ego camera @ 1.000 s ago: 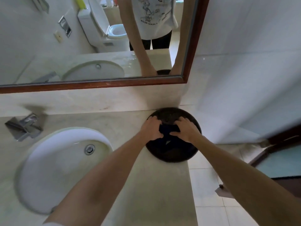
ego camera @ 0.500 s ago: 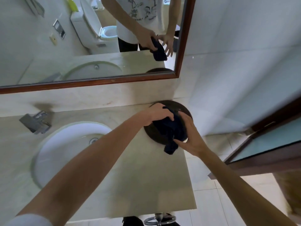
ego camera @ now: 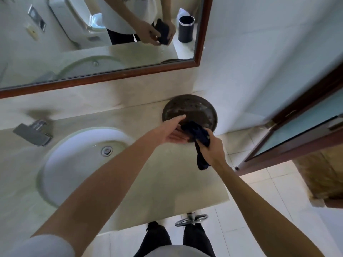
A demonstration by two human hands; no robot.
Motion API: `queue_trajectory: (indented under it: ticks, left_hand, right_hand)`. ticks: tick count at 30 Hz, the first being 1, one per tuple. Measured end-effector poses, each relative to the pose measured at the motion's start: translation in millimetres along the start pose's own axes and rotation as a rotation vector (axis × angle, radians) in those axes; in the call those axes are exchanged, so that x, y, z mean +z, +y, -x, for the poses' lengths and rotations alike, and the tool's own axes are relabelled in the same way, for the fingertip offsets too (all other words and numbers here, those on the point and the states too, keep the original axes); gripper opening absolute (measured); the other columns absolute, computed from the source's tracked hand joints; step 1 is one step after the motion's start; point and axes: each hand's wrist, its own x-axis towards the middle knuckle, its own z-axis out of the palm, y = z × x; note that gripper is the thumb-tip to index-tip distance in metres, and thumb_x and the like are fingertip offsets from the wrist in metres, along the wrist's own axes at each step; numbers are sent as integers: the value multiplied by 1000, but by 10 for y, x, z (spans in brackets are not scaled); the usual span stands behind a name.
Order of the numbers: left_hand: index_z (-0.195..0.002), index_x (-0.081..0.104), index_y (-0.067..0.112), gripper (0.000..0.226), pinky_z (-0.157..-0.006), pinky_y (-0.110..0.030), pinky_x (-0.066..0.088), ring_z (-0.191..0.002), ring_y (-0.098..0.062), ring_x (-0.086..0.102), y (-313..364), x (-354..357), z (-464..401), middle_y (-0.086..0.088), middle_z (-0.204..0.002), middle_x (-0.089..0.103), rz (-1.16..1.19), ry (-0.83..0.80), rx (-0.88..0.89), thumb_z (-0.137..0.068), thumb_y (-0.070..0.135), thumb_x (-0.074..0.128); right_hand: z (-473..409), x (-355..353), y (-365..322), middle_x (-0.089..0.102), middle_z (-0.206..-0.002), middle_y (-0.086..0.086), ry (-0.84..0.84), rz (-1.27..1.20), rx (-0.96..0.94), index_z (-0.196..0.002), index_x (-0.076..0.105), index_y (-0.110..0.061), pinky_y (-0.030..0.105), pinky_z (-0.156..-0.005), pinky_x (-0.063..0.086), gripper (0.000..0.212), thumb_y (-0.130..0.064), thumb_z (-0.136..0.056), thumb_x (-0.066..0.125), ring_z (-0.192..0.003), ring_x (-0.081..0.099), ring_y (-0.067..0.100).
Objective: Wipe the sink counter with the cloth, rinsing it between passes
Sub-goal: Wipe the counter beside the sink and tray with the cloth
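Beige stone counter (ego camera: 141, 182) carries one white oval basin (ego camera: 74, 160) and one dark round tray (ego camera: 191, 110). Above the tray's near edge, the right hand (ego camera: 211, 147) grips the single dark cloth (ego camera: 199, 138) — one tail dangling — while the left hand (ego camera: 172, 130) lies flat-fingered against it, palm up.

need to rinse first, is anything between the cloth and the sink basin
Nothing visible blocks it. The right hand grips the dark cloth above the dark round tray, at the counter's right end. Only bare counter and the person's own left hand and forearm lie between it and the sink basin.
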Motion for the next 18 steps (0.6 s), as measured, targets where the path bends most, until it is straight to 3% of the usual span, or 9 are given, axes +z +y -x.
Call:
queue_trajectory:
  ticks: [2,4,8,12,15,18]
  left_hand:
    - [-108,74,11,51,-78,-36,63,-77,-22,76,-340,-239,-35,-5,-86,79,-278,255,159,-95,57,56]
    - [-101,76,21,46,-87,-39,59,-85,-23,73,-830,-540,-47,1,-90,77,-543,472,272,-92,59,52]
    - [-101,69,24,25,-85,-35,50,-100,-23,65,-1948,-1130,51,4,-101,69,-713,719,328,-96,43,53]
    - [-110,67,18,28,-86,-41,49,-106,-27,60,-2727,-1611,135,-4,-112,66,-781,698,264,-101,37,49]
    - [-113,66,13,32,-94,-43,46,-111,-33,57,-3023,-1803,187,-11,-117,62,-729,597,182,-103,33,43]
    - [-115,65,10,37,-92,-44,48,-111,-36,57,-3189,-1926,273,-14,-116,61,-796,593,163,-104,31,37]
  right_hand:
    - [80,-39,87,68,-89,-4,96,30,124,-121,62,-17,32,-68,51,28,-25,-94,66,-80,66,23]
    - [153,-88,185,68,-86,-2,196,94,256,-108,65,-18,35,-68,53,20,-31,-92,65,-77,66,26]
    - [257,-18,288,57,-109,10,277,375,404,-101,64,-8,35,-69,41,27,-34,-92,63,-78,52,26]
    - [383,291,357,57,-104,14,121,624,398,-104,63,-7,45,-82,46,31,-34,-88,65,-97,55,36]
    - [502,497,332,60,-110,14,16,627,405,-118,53,-9,47,-79,52,46,-38,-86,69,-96,61,40]
    - [539,665,279,61,-110,14,-23,650,353,-120,48,-11,47,-80,51,46,-39,-88,66,-95,63,41]
